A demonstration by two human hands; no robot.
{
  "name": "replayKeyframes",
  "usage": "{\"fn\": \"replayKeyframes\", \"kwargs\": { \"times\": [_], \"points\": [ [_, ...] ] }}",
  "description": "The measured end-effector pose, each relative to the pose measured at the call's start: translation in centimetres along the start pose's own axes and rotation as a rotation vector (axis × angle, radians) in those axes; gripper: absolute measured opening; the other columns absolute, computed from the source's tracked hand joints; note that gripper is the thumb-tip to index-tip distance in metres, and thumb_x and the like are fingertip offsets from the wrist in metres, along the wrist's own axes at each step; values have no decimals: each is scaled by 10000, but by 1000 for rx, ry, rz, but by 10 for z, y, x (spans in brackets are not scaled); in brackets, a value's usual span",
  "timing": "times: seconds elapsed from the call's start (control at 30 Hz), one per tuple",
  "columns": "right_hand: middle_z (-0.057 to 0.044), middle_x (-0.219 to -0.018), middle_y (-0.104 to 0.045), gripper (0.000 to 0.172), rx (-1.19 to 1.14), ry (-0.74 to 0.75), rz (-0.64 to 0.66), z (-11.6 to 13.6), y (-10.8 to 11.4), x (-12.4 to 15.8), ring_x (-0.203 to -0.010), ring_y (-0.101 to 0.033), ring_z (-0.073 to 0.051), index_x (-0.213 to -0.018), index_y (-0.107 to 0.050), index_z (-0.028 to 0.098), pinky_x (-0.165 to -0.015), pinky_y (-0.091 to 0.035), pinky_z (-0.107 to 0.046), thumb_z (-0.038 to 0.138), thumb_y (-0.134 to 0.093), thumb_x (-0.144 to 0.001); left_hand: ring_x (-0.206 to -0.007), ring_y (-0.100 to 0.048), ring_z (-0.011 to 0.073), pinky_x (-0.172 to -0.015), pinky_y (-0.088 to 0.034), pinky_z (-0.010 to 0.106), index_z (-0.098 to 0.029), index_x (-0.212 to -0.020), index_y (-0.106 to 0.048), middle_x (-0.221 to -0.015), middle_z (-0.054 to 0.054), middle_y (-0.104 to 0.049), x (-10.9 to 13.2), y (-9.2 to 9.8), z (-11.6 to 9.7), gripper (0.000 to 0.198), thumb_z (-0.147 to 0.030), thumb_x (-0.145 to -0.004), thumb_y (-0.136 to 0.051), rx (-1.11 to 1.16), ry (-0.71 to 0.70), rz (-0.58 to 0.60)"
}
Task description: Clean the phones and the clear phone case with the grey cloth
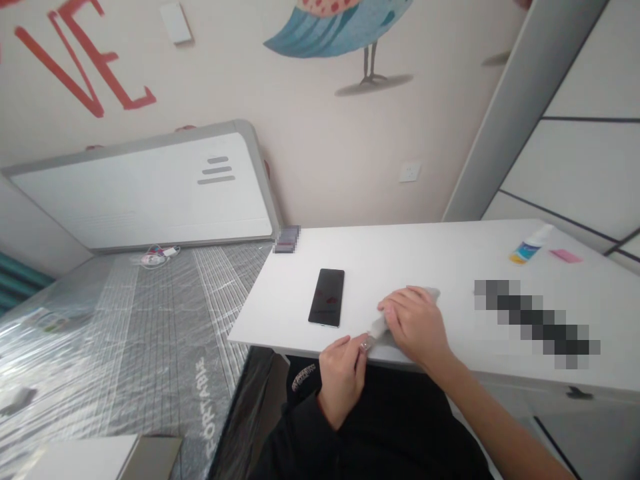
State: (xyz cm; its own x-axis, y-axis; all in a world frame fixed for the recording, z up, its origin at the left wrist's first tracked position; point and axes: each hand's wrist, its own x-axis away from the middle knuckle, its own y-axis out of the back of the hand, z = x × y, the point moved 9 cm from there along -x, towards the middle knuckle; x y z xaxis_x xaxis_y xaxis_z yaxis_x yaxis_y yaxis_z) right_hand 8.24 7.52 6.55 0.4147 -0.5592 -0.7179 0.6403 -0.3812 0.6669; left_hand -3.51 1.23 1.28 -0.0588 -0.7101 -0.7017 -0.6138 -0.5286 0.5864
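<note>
The left hand (343,380) curls closed. The right hand (413,327) sits just beside it at two o'clock, its bare forearm (500,427) trailing toward five o'clock.

A pale grey cloth (407,313), long and bunched, lies along the front edge of the white table (425,253), with one small metal piece (367,343) at its end.

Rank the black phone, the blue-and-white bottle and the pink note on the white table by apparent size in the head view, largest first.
1. Black phone
2. Blue-and-white bottle
3. Pink note

The phone sits nearer the camera, so its lead may be partly nearness.
</note>
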Motion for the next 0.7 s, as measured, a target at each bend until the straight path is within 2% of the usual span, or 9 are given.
{"fn": "replayKeyframes", "kwargs": {
  "times": [0.1,0.17,0.27,0.37,0.4,0.47,0.57,0.63,0.7],
  "points": [
    [-41,-846,-753,343,-106,38,82,29,-10,3,-850,-629,-219,-818,-680,217,-1036,-365,-440,152,-391,-989,-607,-693,181,-624,-578,267,-218,-808,-653,-656,41,-704,1,0,2,293,-155,-985,-428,8,-21,-31],
    [-38,-837,-740,328,-156,93,125,41,-17,5,-841,-620,-212,-820,-680,220,-972,-408,-410,189,-405,-996,-597,-689,185,-607,-581,273,-222,-731,-623,-640,48,-699,3,0,4,327,-162,-982,-421,12,-30,-41],
    [-50,-822,-734,343,-106,69,94,19,-14,1,-825,-614,-221,-805,-685,223,-868,-431,-392,210,-406,-1003,-674,-735,195,-724,-628,303,-221,-879,-693,-746,51,-769,3,0,3,267,-149,-984,-458,10,-51,-27],
    [-65,-825,-749,344,-35,-16,30,-7,-6,-4,-867,-629,-246,-812,-695,216,-935,-409,-435,158,-406,-988,-786,-777,197,-840,-637,324,-221,-1116,-702,-932,60,-822,2,0,1,263,-122,-984,-497,4,-62,-29],
    [-59,-829,-755,336,-36,-20,28,-5,-5,-4,-895,-638,-250,-820,-697,218,-985,-392,-452,141,-411,-979,-785,-778,197,-835,-639,325,-215,-1121,-701,-933,64,-822,2,1,1,264,-123,-988,-492,3,-62,-37],
    [-42,-855,-765,312,-89,14,63,14,-8,-2,-942,-650,-244,-846,-699,224,-1066,-359,-465,133,-425,-964,-710,-760,194,-751,-641,310,-203,-986,-708,-816,62,-797,2,2,2,241,-152,-996,-472,9,-61,-57],
    [-52,-889,-761,273,-184,118,135,41,-13,4,-874,-630,-231,-890,-702,218,-952,-431,-419,212,-441,-970,-615,-719,175,-643,-619,272,-218,-779,-656,-661,32,-729,3,2,3,291,-174,-992,-463,27,-65,-61],
    [-56,-857,-750,297,-148,101,104,29,-9,3,-835,-616,-230,-870,-697,213,-856,-443,-400,234,-426,-990,-651,-737,173,-713,-635,284,-219,-844,-684,-719,30,-766,3,2,2,263,-142,-984,-474,28,-75,-48],
    [-74,-837,-745,337,-93,19,46,2,-3,-1,-835,-610,-241,-842,-687,203,-842,-431,-416,204,-394,-1008,-752,-774,183,-825,-642,313,-220,-1038,-715,-879,44,-821,2,2,0,256,-113,-982,-489,14,-88,-35]
  ]
}}
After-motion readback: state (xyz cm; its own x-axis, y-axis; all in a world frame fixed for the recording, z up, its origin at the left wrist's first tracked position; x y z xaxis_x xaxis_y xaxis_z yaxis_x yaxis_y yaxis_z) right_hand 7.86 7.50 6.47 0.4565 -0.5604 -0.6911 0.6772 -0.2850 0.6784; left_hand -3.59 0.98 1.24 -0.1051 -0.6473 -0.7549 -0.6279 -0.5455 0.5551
